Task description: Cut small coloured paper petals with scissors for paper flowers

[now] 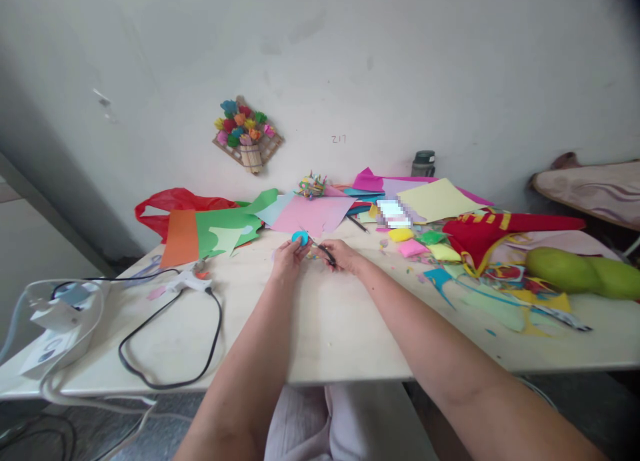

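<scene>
Between the fingers of my left hand (pixel 289 257) is a small round piece of blue paper (pixel 299 237). My right hand (pixel 344 256) grips a pair of scissors (pixel 327 253) by its dark handles, the blades pointing up and left toward the blue piece. Whether the blades touch the paper I cannot tell. Just beyond both hands lies a pink sheet of paper (pixel 307 214). Tiny paper scraps are scattered on the table around the hands.
Left: green paper (pixel 227 222), orange paper (pixel 180 237), a glue gun (pixel 189 279) with a black cord, and a power strip (pixel 75 321). Right: blue scraps (pixel 440 284), red cloth (pixel 475 237), a green fruit-like object (pixel 560 271). A dark bottle (pixel 423 163) stands by the wall.
</scene>
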{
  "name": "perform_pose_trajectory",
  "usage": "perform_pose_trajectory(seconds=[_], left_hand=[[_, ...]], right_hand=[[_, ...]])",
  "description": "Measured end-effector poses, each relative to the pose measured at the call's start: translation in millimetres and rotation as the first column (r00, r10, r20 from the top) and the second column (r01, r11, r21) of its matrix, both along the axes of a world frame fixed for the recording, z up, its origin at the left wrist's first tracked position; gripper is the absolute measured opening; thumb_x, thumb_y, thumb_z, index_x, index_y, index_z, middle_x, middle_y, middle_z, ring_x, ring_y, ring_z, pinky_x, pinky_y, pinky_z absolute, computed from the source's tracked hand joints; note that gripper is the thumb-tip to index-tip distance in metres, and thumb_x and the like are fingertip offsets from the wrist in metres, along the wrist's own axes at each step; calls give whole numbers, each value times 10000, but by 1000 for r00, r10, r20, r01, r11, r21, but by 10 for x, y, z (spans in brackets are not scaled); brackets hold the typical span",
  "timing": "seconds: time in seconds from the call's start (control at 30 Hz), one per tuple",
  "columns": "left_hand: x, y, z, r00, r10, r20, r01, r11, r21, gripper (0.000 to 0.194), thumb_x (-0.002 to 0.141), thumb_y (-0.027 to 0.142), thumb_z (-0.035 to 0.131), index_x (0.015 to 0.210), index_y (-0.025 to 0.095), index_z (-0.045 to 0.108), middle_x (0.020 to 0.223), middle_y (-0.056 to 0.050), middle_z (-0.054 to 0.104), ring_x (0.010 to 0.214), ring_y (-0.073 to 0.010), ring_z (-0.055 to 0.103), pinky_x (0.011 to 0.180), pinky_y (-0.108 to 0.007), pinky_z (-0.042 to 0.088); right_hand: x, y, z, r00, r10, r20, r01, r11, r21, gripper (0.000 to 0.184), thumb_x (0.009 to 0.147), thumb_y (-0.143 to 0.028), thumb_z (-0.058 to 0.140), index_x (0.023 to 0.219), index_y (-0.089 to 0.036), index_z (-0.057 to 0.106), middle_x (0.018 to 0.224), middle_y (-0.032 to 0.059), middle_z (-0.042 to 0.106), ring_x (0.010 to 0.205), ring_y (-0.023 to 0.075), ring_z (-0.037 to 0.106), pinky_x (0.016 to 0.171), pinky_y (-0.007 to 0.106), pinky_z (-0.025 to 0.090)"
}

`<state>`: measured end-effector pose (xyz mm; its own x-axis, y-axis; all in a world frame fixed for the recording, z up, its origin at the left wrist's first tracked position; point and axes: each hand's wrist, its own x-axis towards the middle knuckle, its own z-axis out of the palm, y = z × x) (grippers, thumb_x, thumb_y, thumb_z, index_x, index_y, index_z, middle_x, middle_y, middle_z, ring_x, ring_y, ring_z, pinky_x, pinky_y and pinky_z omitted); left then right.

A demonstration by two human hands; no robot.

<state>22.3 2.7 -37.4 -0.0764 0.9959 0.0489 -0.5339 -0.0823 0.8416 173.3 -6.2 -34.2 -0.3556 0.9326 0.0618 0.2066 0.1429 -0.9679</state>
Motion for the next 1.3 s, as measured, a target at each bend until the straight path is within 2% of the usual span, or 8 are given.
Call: perform_pose_trajectory(seconds=[0.13, 0.53, 0.77, 1.1, 1.3], left_hand=[[-2, -6, 0, 1000, 6, 11, -6, 1000, 2, 45, 716, 128, 633, 712, 122, 589, 742, -77, 679, 789, -186, 663, 750, -313, 524], [-13, 3, -13, 999, 11, 40, -12, 1000, 9, 28, 732, 118, 611, 708, 107, 602, 700, -64, 675, 708, -162, 665, 755, -298, 527], [-9, -7, 7, 998, 28, 65, -27, 1000, -7, 34, 714, 111, 617, 696, 105, 589, 670, -59, 675, 664, -159, 662, 715, -287, 530], [-6, -17, 7, 1000, -14, 21, 14, 1000, 4, 48, 723, 105, 606, 688, 99, 574, 672, -76, 672, 658, -159, 658, 741, -305, 509], [7, -34, 14, 1000, -17, 17, 17, 1000, -1, 64, 726, 101, 598, 671, 102, 564, 666, -78, 670, 660, -163, 658, 737, -306, 509]], right_hand=[[0, 7, -1, 1000, -2, -14, 2, 1000, 1, 262, 740, -406, 624, 777, -154, 564, 447, -71, 479, 295, 44, 409, 264, 154, 212], [-7, 11, -10, 999, -5, -42, 4, 1000, -29, 245, 728, -377, 643, 747, -148, 558, 425, -77, 458, 291, 39, 391, 274, 158, 220], [-12, -1, -7, 995, 5, -98, -11, 998, -63, 260, 747, -351, 616, 898, -146, 564, 423, -87, 463, 281, 43, 376, 279, 159, 228], [43, -30, 55, 999, 22, -39, -25, 997, -74, 279, 762, -386, 588, 922, -165, 531, 452, -76, 491, 286, 55, 419, 257, 157, 199], [44, -29, 55, 999, 0, -48, -4, 996, -85, 245, 767, -367, 586, 896, -168, 522, 436, -83, 472, 274, 48, 389, 260, 155, 204]])
